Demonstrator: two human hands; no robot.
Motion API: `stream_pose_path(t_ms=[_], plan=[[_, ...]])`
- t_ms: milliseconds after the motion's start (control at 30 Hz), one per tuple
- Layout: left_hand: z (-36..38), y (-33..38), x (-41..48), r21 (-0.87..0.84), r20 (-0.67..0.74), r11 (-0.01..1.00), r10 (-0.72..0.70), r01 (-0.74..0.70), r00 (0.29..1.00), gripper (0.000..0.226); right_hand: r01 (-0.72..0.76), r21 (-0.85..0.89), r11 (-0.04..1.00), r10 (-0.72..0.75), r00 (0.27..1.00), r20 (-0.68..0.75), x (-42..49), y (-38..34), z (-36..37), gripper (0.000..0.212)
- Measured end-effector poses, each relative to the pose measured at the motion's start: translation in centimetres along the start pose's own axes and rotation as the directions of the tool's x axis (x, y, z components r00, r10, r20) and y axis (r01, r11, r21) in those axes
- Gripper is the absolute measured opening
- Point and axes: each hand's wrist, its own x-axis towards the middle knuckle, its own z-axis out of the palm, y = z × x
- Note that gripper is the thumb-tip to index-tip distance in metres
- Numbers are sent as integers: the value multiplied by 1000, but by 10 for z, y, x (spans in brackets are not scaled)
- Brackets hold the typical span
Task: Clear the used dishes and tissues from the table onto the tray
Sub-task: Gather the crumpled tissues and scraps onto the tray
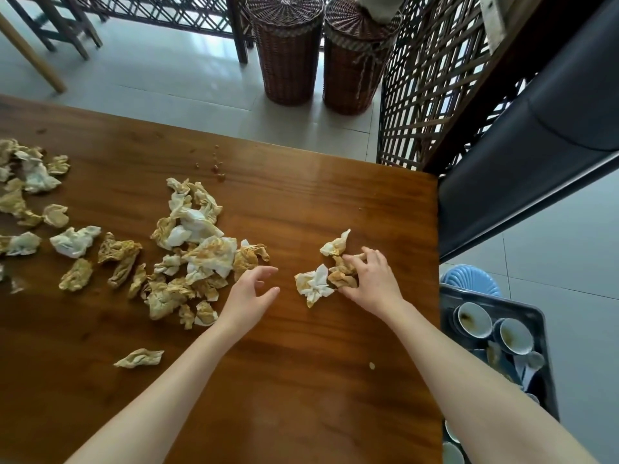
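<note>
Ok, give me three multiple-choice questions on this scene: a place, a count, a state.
1. Where is the dark grey tray of used white bowls? A on a shelf; B below the brown wooden table's right edge; C in a hand.
2. How many lidded brown wicker baskets stand beyond it? A one; B two; C four.
3. The right hand is: A flat, empty; B holding a bowl; C gripping crumpled stained tissues.
Answers: B, it sits low beside that edge; B, a pair stands together; C, it clutches them.
</note>
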Motion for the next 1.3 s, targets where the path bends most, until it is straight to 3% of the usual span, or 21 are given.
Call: stream_pose_path(t_ms=[133,300,600,767,933,1100,1300], plan=[[4,-2,-4,15,19,1000,-23,22,1000,31,75,-21,997,-76,994,-73,-9,-8,9,54],[6,0,-6,19,19,1000,-18,18,1000,30,76,8,997,-75,997,-19,-8,-16,15,71],[6,3,-7,8,26,1000,-22,22,999,28,54,83,995,-44,992,-118,-12,-13,17,33],[6,12,-4,13,27,1000,-9,9,1000,28,52,83,995,-40,988,-148,-12,-6,14,46],[7,15,-3,25,33,1000,7,-8,999,28,14,127,992,-9,999,-41,-10,-5,19,71],[8,6,-5,29,45,1000,0,-1,999,26,73,77,994,-61,988,-144,-15,-6,26,54],[7,-1,-5,35,48,999,-7,5,999,25,112,137,984,-76,967,-241,-22,-8,26,44]])
